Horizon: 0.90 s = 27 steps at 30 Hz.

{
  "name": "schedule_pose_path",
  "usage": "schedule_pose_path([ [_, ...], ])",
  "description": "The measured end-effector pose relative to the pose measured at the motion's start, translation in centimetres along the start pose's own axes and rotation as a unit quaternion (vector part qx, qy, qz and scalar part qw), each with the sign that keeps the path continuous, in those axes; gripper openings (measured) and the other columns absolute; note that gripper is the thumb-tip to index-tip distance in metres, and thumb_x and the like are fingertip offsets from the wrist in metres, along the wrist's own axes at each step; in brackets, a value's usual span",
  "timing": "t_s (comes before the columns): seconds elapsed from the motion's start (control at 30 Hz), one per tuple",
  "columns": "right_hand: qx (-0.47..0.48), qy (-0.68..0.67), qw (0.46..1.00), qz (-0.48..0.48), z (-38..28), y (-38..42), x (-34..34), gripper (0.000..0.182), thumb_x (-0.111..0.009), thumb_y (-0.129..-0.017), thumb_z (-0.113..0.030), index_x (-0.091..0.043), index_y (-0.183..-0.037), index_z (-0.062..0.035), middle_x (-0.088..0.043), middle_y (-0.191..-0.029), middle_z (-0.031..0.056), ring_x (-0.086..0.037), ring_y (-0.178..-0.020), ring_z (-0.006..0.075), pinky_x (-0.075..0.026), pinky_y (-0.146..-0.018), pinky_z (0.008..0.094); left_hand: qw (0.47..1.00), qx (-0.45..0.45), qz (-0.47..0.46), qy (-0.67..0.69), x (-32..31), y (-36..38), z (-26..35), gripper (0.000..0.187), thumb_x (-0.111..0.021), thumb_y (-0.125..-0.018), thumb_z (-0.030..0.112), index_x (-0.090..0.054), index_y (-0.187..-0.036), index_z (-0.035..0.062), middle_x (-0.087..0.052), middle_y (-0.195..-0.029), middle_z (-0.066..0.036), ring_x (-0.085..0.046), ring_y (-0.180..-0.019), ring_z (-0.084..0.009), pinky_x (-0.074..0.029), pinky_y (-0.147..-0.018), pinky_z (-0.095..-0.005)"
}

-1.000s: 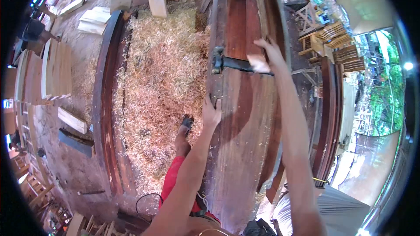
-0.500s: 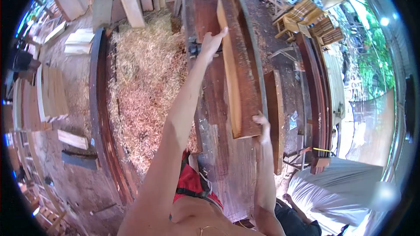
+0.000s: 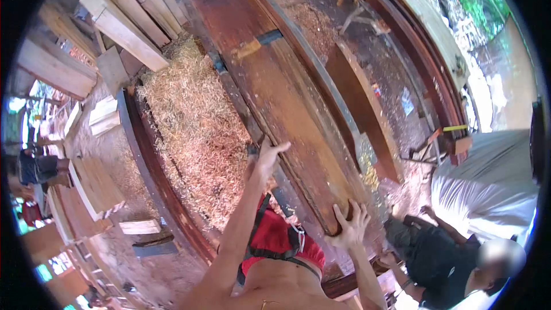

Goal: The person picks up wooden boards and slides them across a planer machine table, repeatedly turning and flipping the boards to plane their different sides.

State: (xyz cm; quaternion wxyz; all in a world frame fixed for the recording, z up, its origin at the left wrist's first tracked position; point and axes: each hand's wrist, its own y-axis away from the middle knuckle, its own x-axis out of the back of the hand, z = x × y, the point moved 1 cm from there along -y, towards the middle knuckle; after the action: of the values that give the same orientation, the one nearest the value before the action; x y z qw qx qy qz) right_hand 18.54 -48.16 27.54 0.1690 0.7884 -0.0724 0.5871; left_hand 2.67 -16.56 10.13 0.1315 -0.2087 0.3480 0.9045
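A long reddish-brown wooden plank [image 3: 307, 132] lies with its broad face up along a low wooden bench. My left hand [image 3: 267, 162] grips its near long edge, one finger stretched over the top and the others at the side, partly hidden. At the plank's near end, my right hand [image 3: 351, 225] holds the corner with fingers spread on the upper face. A short strip of pale wood with a dark end [image 3: 252, 47] lies across the boards farther up.
A heap of wood shavings [image 3: 195, 132] covers the ground on the left, beside a dark beam [image 3: 155, 178]. Another brown board [image 3: 364, 112] stands on edge to the right. A person in a dark shirt [image 3: 439, 261] is close at lower right. Stacked timber [image 3: 129, 31] leans at the upper left.
The plank has gone from tilted on its edge to lying face up. My left hand has moved back toward me along its edge. The view has turned, and more of the other person shows.
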Motion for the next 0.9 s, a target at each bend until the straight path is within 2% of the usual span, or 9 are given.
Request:
schedule_pose_path([
  [0.07,-0.022,-0.012,1.000,-0.017,2.5,4.4,-1.6,0.102,-0.092,-0.049,-0.054,-0.069,-0.146,-0.0339,-0.045,-0.156,0.0182,-0.037,-0.142,0.0552,-0.034,-0.110,0.0716,0.999,0.039,-0.029,-0.008,0.5,2.0,-3.6,0.081,-0.084,-0.085,-0.002,-0.046,-0.157,-0.0001,-0.060,-0.152,-0.012,-0.058,-0.138,-0.0277,-0.044,-0.119,-0.0408],
  [0.13,-0.047,-0.025,0.998,-0.029,4.0,6.7,-3.9,0.105,-0.093,-0.047,-0.053,-0.068,-0.147,-0.0349,-0.045,-0.156,0.0169,-0.036,-0.142,0.0565,-0.034,-0.109,0.0730,0.987,0.085,-0.051,-0.126,0.5,3.4,-4.3,0.095,-0.082,-0.090,-0.001,-0.028,-0.167,-0.0018,-0.050,-0.162,-0.021,-0.050,-0.148,-0.0369,-0.040,-0.124,-0.0495],
  [0.17,-0.048,-0.023,0.998,-0.025,4.6,7.5,-5.2,0.108,-0.094,-0.046,-0.053,-0.066,-0.148,-0.0352,-0.045,-0.156,0.0158,-0.035,-0.143,0.0567,-0.034,-0.108,0.0738,0.986,0.044,0.026,-0.156,-1.5,4.8,-2.4,0.102,-0.085,-0.089,0.004,-0.022,-0.168,-0.0042,-0.040,-0.169,-0.024,-0.041,-0.154,-0.0376,-0.032,-0.129,-0.0476],
  [0.2,-0.048,-0.021,0.998,-0.020,4.7,8.5,-6.2,0.111,-0.095,-0.044,-0.053,-0.064,-0.150,-0.0355,-0.045,-0.156,0.0147,-0.035,-0.143,0.0569,-0.034,-0.107,0.0747,0.912,-0.052,0.191,-0.358,1.5,1.8,-5.3,0.105,-0.090,-0.086,0.024,-0.028,-0.166,-0.0031,-0.037,-0.169,-0.025,-0.036,-0.155,-0.0394,-0.026,-0.130,-0.0486],
  [0.23,-0.044,-0.021,0.998,-0.035,5.0,8.5,-6.7,0.114,-0.096,-0.043,-0.052,-0.063,-0.151,-0.0364,-0.044,-0.157,0.0132,-0.035,-0.142,0.0569,-0.035,-0.107,0.0746,0.851,-0.219,0.187,-0.440,2.0,-0.5,-4.8,0.115,-0.088,-0.089,0.038,-0.017,-0.170,-0.0022,-0.014,-0.177,-0.031,-0.014,-0.164,-0.0463,-0.015,-0.134,-0.0516],
  [0.27,-0.045,-0.029,0.998,-0.032,5.5,8.7,-7.7,0.114,-0.096,-0.043,-0.052,-0.063,-0.151,-0.0364,-0.044,-0.157,0.0132,-0.035,-0.142,0.0569,-0.035,-0.107,0.0746,0.793,-0.250,0.168,-0.530,-0.2,-1.3,-1.9,0.115,-0.084,-0.091,0.046,-0.016,-0.171,0.0002,-0.009,-0.178,-0.029,-0.007,-0.165,-0.0470,-0.012,-0.134,-0.0541],
  [0.37,-0.034,-0.032,0.998,-0.033,7.1,8.5,-11.0,0.110,-0.095,-0.044,-0.053,-0.064,-0.148,-0.0391,-0.044,-0.157,0.0118,-0.035,-0.143,0.0562,-0.037,-0.105,0.0741,0.595,-0.273,0.115,-0.747,-5.6,-5.6,1.3,0.108,-0.064,-0.097,0.070,-0.015,-0.175,0.0137,-0.002,-0.181,-0.023,0.004,-0.166,-0.0488,-0.004,-0.132,-0.0656],
  [0.47,-0.023,-0.043,0.998,-0.024,8.7,8.7,-14.3,0.108,-0.094,-0.044,-0.055,-0.065,-0.147,-0.0403,-0.045,-0.157,0.0109,-0.036,-0.143,0.0556,-0.038,-0.103,0.0742,0.488,-0.224,0.121,-0.835,-5.8,-8.7,0.1,0.098,-0.048,-0.100,0.078,-0.016,-0.176,0.0251,-0.005,-0.183,-0.017,0.002,-0.166,-0.0501,-0.002,-0.129,-0.0736],
  [0.9,0.018,-0.124,0.992,0.027,5.4,-1.3,-16.0,0.091,-0.092,-0.058,-0.055,-0.068,-0.144,-0.0427,-0.045,-0.159,0.0087,-0.036,-0.145,0.0561,-0.039,-0.105,0.0742,0.452,-0.252,0.163,-0.840,-4.0,-17.9,6.7,0.091,-0.050,-0.101,0.076,-0.020,-0.175,0.0319,-0.012,-0.183,-0.010,-0.007,-0.166,-0.0462,-0.007,-0.129,-0.0723],
])
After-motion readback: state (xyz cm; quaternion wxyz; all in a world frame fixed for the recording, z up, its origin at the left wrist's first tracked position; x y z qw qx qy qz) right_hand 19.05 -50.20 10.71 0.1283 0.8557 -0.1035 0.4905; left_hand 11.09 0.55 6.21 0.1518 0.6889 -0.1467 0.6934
